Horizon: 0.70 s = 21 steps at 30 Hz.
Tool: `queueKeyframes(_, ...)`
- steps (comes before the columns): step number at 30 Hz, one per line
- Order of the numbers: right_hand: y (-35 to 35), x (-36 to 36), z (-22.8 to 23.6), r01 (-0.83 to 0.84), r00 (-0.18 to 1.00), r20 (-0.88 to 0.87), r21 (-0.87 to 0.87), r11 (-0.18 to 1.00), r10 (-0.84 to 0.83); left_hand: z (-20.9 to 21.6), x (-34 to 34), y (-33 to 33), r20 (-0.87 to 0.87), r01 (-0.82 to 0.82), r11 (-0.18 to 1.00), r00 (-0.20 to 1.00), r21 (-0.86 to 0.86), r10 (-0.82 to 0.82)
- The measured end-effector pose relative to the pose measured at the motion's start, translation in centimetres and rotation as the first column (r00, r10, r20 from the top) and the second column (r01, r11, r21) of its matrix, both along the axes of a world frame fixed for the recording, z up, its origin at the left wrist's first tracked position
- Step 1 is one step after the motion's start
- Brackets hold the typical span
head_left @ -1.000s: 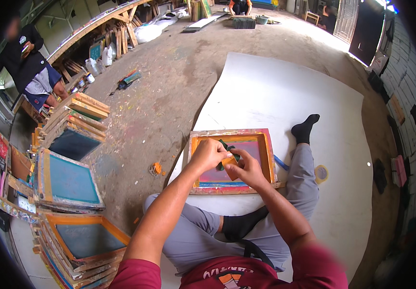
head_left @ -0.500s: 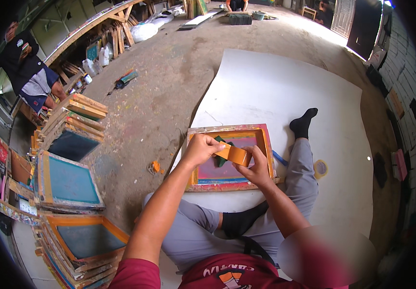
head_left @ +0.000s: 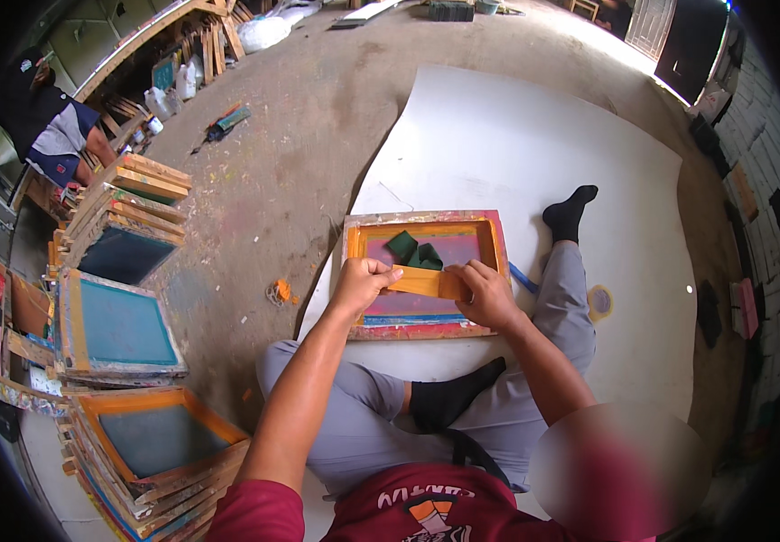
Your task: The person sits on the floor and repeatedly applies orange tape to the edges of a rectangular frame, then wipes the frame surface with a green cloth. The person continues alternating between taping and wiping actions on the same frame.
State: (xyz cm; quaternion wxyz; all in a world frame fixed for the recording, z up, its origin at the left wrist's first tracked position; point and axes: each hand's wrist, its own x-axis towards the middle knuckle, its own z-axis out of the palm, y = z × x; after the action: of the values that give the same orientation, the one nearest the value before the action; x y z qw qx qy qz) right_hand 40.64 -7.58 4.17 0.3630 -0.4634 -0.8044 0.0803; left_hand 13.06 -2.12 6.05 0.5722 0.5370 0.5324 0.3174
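Between my two hands a strip of orange-brown packing tape (head_left: pixel 420 282) is stretched out. My left hand (head_left: pixel 363 287) is closed, pinching the tape's free end between thumb and fingers. My right hand (head_left: pixel 491 296) grips the tape roll (head_left: pixel 455 285), which its fingers partly cover. Both hands are over a wooden screen-printing frame (head_left: pixel 501 244) with a pinkish mesh, lying by my legs. Folded dark green pieces (head_left: pixel 417 253), perhaps cloth or scrap tape, lie in the frame just beyond the strip.
A large white sheet (head_left: pixel 534 135) lies under the frame. On it rest a blue strip (head_left: pixel 523 278) and a pale tape roll (head_left: pixel 599 303). Crumpled orange scraps (head_left: pixel 281 292) lie on the floor. Stacked screen frames (head_left: pixel 128 321) stand at my left; a person (head_left: pixel 46 126) is behind them.
More tape has been drawn off the roll, and my hands are farther apart. The strip now lies level over the frame. The person at the left has leaned over.
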Motion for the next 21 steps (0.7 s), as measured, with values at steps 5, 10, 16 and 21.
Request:
queueKeyframes(5,-1.1,4.5,-2.0,0.141,0.987,-0.051,-0.139,0.98,-0.149,-3.3,-6.1,0.7,-0.006,-0.164,0.986,0.986,-0.017,0.164)
queueKeyframes(10,-2.6,11.7,-6.2,0.203,0.978,0.045,-0.386,0.9,-0.202,-10.2,-13.3,-0.7,-0.055,-0.185,0.971,0.982,-0.149,0.179)
queueKeyframes(16,-3.9,14.5,-11.0,0.338,0.94,0.277,-0.663,0.668,-0.2,-18.5,-10.8,-4.1,-0.087,-0.269,0.919,0.963,-0.288,0.255)
queueKeyframes(21,-2.9,13.9,-11.0,0.231,0.963,0.137,-0.861,0.454,-0.231,-20.3,-10.2,-4.3,-0.12,-0.326,0.884,0.946,-0.335,0.303)
